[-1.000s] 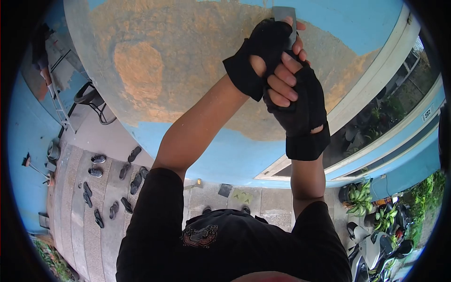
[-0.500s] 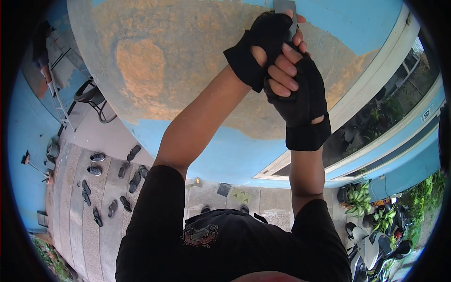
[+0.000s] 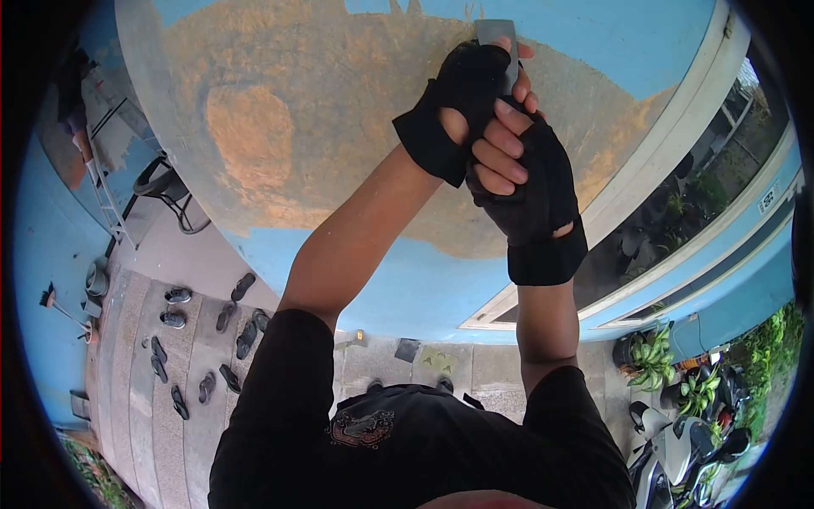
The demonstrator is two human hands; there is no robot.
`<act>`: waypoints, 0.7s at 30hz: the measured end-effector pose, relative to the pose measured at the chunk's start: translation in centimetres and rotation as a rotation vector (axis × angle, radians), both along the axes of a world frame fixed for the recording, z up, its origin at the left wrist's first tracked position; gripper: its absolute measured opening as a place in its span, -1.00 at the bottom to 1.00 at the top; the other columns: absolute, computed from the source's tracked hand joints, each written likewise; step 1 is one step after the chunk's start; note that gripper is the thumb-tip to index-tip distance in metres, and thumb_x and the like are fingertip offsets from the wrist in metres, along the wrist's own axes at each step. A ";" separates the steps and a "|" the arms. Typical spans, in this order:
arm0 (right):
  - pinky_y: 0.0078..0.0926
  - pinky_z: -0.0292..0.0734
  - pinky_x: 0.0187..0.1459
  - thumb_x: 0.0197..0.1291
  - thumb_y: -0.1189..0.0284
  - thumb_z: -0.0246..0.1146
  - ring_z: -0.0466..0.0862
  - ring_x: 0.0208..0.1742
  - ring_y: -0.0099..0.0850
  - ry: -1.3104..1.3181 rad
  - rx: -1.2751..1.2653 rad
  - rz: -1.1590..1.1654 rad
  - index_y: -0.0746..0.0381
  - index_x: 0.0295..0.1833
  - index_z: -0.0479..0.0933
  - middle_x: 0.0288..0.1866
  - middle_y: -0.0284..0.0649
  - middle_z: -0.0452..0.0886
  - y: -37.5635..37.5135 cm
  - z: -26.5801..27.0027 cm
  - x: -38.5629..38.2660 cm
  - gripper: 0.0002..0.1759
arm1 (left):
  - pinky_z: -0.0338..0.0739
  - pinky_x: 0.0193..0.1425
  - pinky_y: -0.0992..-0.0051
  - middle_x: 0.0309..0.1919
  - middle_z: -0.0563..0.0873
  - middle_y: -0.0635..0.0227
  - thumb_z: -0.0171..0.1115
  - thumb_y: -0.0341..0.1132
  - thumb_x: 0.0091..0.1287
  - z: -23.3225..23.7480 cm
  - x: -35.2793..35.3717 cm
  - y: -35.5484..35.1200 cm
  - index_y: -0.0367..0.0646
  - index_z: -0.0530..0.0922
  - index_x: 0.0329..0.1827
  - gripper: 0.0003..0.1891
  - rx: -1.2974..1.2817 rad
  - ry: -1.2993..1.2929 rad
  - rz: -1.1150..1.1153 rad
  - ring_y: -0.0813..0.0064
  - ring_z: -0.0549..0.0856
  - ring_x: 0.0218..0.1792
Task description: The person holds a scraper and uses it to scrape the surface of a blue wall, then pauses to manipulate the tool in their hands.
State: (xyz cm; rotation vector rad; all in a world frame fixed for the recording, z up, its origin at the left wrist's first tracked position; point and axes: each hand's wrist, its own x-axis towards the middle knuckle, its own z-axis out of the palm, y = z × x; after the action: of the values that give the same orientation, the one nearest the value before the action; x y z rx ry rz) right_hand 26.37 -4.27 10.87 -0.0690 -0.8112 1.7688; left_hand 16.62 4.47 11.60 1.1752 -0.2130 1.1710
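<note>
A grey flat-bladed scraper [image 3: 497, 34] lies with its blade against the wall, at the upper edge of a bare patch [image 3: 356, 102] where blue paint [image 3: 585, 34] borders it. My left hand [image 3: 482, 81], in a black fingerless glove, is closed round the scraper just behind the blade. Directly below, my right hand [image 3: 534, 170], gloved the same way, is closed at the handle end with its fingers curled. Both hands touch each other. The handle itself is hidden inside them.
On the right runs a window frame [image 3: 653, 165]. Potted plants [image 3: 651, 360] and a motorbike [image 3: 678, 445] stand at lower right. Sandals [image 3: 246, 339] lie on the floor at left. Farther back, a person [image 3: 72, 93] is on a ladder [image 3: 106, 191] beside a chair [image 3: 174, 191].
Both hands and the scraper have shifted a little down and to the left in the picture, so more of the blade shows. The view has also shifted slightly. The grip looks the same.
</note>
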 end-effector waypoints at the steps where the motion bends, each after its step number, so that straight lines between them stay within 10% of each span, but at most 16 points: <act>1: -0.61 0.14 -0.71 0.53 0.46 0.00 0.24 -0.72 -0.61 0.000 -0.007 0.001 0.03 -0.19 0.33 -0.56 -0.44 0.32 0.0 -0.2 0.0 -0.86 | 0.60 -0.07 0.34 -0.44 0.55 0.36 0.05 -0.05 0.56 -0.2 0.0 0.2 -0.22 0.45 0.10 -0.63 -0.007 0.000 0.001 0.38 0.63 -0.28; 21: -0.54 0.19 -0.68 0.51 0.47 0.02 0.27 -0.69 -0.56 0.037 0.065 0.041 -0.04 -0.15 0.38 -0.56 -0.40 0.33 0.3 -1.6 -0.8 -0.86 | 0.59 -0.05 0.42 -0.43 0.56 0.37 0.02 -0.03 0.57 -0.2 -1.1 0.1 -0.23 0.45 0.12 -0.60 -0.002 0.108 0.041 0.41 0.63 -0.27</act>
State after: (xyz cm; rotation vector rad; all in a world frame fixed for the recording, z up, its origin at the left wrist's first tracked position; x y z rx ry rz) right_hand 25.55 -3.95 9.25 0.0237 -0.8472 1.7758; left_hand 15.48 4.61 11.45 1.2421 -0.1060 1.1399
